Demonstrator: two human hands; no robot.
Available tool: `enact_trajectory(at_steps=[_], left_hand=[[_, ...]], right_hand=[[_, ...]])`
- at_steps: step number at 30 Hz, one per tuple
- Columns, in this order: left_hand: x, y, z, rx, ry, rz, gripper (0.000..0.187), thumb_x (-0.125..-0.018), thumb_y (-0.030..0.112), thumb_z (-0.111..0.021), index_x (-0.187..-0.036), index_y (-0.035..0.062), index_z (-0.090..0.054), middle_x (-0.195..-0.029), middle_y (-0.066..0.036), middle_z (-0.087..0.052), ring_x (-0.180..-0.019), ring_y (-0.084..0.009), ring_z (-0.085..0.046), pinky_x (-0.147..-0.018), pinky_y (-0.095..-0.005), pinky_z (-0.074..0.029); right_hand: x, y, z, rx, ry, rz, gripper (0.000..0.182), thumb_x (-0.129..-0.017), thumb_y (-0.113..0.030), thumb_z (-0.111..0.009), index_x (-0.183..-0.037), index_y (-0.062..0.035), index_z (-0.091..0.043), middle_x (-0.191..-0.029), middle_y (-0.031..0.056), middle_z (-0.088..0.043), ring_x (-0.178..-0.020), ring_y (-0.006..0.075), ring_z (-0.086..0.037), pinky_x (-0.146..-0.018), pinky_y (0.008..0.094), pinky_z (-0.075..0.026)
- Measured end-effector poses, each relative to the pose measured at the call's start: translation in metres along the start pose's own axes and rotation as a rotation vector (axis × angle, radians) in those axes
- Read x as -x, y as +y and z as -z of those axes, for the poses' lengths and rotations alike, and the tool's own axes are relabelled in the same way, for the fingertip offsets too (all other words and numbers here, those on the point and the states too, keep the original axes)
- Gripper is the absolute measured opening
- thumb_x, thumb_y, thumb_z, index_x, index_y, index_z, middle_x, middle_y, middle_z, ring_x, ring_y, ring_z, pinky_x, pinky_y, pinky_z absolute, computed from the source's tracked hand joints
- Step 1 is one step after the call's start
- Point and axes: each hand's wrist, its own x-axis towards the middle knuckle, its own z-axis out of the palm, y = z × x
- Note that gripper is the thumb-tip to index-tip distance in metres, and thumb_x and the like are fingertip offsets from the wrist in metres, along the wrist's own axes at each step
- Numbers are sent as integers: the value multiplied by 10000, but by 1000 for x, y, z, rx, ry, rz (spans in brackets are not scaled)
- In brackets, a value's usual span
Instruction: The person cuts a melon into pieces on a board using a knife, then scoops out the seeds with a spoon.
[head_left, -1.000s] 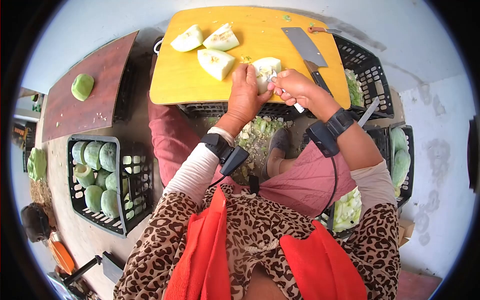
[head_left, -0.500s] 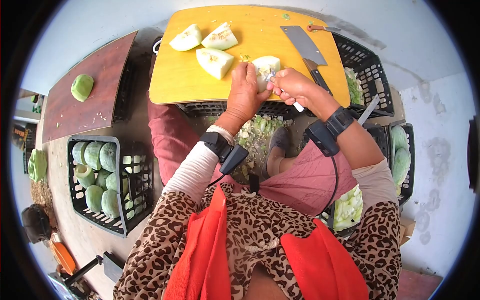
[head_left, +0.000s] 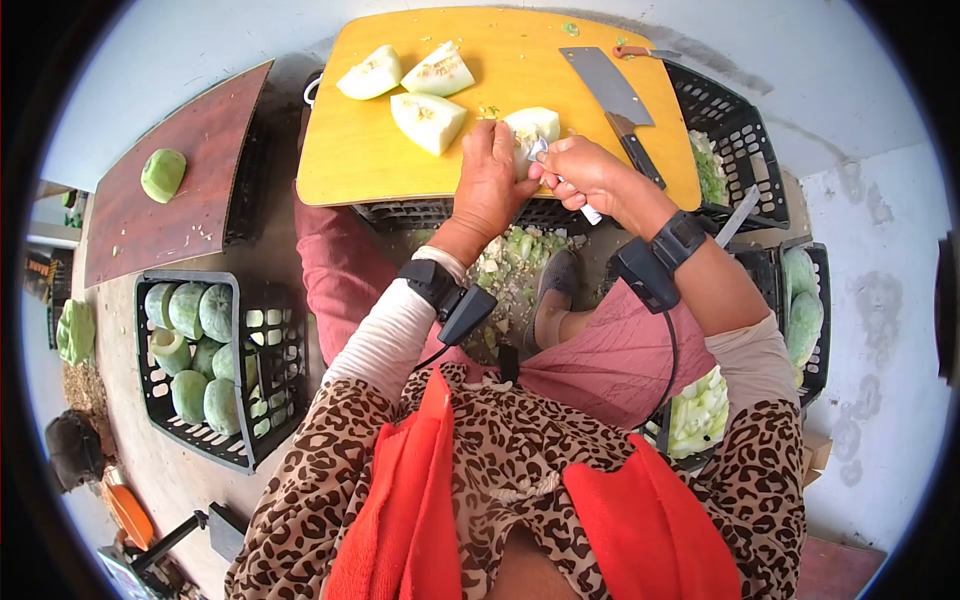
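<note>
On the near edge of the yellow board point(head_left: 380, 150), my left hand point(head_left: 487, 185) grips a cut winter melon piece point(head_left: 535, 122) from its left side. My right hand point(head_left: 592, 172) is closed round a spoon point(head_left: 592, 214), its white handle end poking out below the fist. The shiny metal head touches the pale core of the piece; its exact shape is partly hidden by my fingers. Three more cut melon pieces point(head_left: 430, 120) lie to the upper left. A cleaver point(head_left: 608, 88) with a dark handle rests right of my hands, near a small wooden-handled knife point(head_left: 632, 52).
A black crate of whole melons point(head_left: 236, 370) stands at left, below a brown board point(head_left: 190, 215) bearing a peeled melon point(head_left: 163, 175). Crates with scraps point(head_left: 708, 170) and melons point(head_left: 803, 310) are at right. Peelings point(head_left: 520, 260) litter the floor by my foot.
My right hand and the spoon have shifted very slightly at the melon's core. My left hand keeps its grip, and the other pieces lie as before.
</note>
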Motion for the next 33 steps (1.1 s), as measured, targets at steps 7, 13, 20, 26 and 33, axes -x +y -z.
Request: enact_trajectory(at_steps=[7,13,20,26,33], left_hand=[[0,1,1,-20,0,-22,703,-665,157,-768,-1217,-61,-390,-1215,-241,-407,-1087,-411,-427,-951,-441,-396],[-1,0,1,-35,19,-48,702,-653,153,-774,-1206,-59,-397,-1202,-243,-411,-1067,-413,-431,-927,-449,-401],[-1,1,3,-37,-5,-43,719,-647,172,-784,-1207,-63,-399,-1205,-246,-414,-1068,-414,-433,-926,-453,-401],[-1,-2,0,-72,-13,-44,750,-647,189,-787,-1235,-70,-398,-1245,-253,-405,-1079,-413,-433,-937,-449,-400],[-2,-1,1,-58,-31,-35,763,-645,210,-793,-1241,-54,-398,-1235,-242,-407,-1078,-412,-432,-937,-454,-401]], right_hand=[[0,0,0,-80,-24,-38,155,-958,-124,-411,-898,-32,-520,-638,-24,-451,-428,37,-297,-355,195,-228],[-6,6,6,-189,-116,-54,165,-968,-140,-412,-912,-24,-515,-667,-23,-457,-432,31,-300,-358,190,-240],[-3,4,2,-224,-104,-65,180,-979,-119,-366,-898,-15,-488,-656,-3,-439,-433,54,-293,-368,223,-218],[0,5,-5,-176,-57,-42,179,-987,-158,-395,-909,-35,-501,-663,-20,-444,-427,38,-290,-360,196,-241],[-8,11,3,-391,-189,-110,172,-977,-129,-372,-898,-30,-488,-685,-15,-435,-437,38,-289,-373,198,-236]])
